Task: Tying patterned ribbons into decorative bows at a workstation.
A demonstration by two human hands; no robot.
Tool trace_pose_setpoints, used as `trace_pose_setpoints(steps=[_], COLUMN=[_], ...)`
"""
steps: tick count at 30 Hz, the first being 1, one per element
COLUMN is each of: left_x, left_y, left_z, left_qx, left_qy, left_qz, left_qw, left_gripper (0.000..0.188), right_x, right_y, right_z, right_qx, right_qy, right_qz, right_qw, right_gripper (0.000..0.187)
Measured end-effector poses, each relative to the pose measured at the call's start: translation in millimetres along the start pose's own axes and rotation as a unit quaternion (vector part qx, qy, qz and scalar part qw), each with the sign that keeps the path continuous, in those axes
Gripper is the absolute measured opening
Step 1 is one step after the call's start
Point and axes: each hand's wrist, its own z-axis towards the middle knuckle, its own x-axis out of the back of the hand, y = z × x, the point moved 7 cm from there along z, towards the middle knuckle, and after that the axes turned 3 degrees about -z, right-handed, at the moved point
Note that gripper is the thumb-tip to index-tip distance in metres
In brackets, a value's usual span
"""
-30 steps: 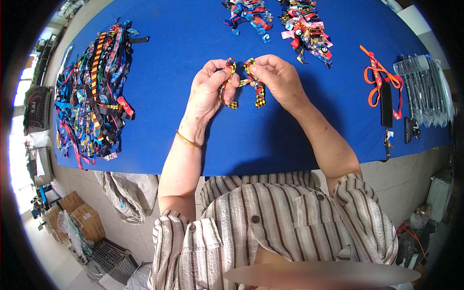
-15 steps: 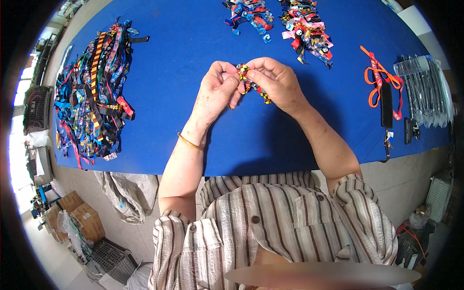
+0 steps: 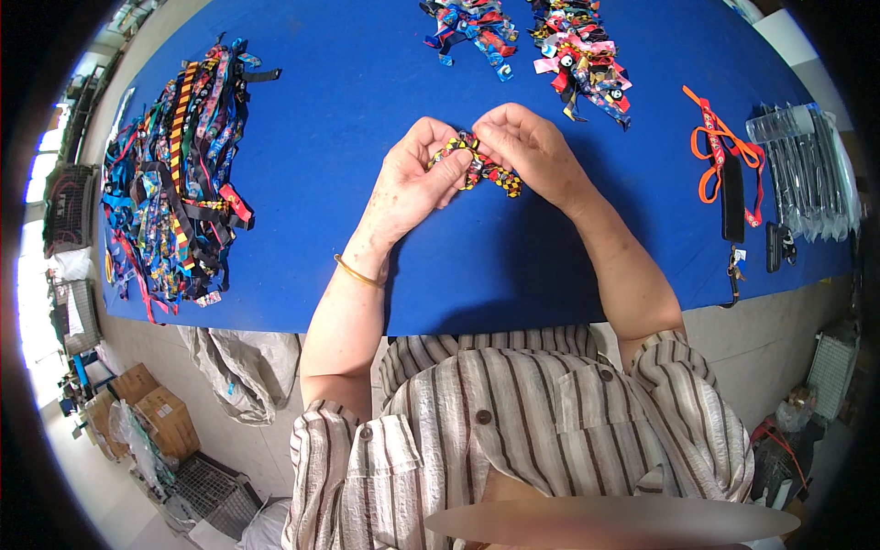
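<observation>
Over the middle of the blue table, a patterned lanyard [image 3: 502, 179] in black, yellow and red is bunched into a small folded bundle. My left hand [image 3: 423, 174] is closed round its left side, the thumb pressed across the folds. At the bundle's upper edge, the fingertips of my right hand [image 3: 527, 151] are pinched together on the strap. Part of the bundle hangs free below my right fingers. How the strap is looped inside my left hand stays hidden.
A thick pile of patterned lanyards [image 3: 179, 174] lies at the left on the blue table [image 3: 321, 92]. Two bunches of folded lanyards, one bluish [image 3: 472, 37] and one pinkish [image 3: 582, 64], lie at the back. An orange-red lanyard [image 3: 710, 147] and stacked clear plastic sleeves [image 3: 802, 174] are at the right.
The bundle has turned, and more of it shows between my hands. My right fingers have shifted slightly up to its top edge, while my left thumb now lies across it.
</observation>
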Motion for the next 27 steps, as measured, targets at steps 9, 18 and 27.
trace_pose_setpoints(steps=[9, 18, 27], left_x=[3.6, 11.4, 11.9], left_y=[-5.8, -7.5, -2.9], left_z=[2.2, 2.4, 4.2], left_qx=[0.047, 0.041, 0.037], left_qy=[0.017, 0.04, 0.018], left_qz=[0.006, -0.136, -0.168], left_qw=[0.999, 0.989, 0.985], left_gripper=[0.012, 0.014, 0.012], right_x=[-10.0, -13.0, -11.3], right_y=[8.0, -25.3, -40.7], right_z=[-0.6, -10.0, -13.8], right_qx=[0.0, 0.208, 0.25], right_qy=[-0.032, 0.003, -0.026], right_qz=[0.013, -0.068, -0.152], right_qw=[0.999, 0.976, 0.956], right_gripper=[0.013, 0.008, 0.007])
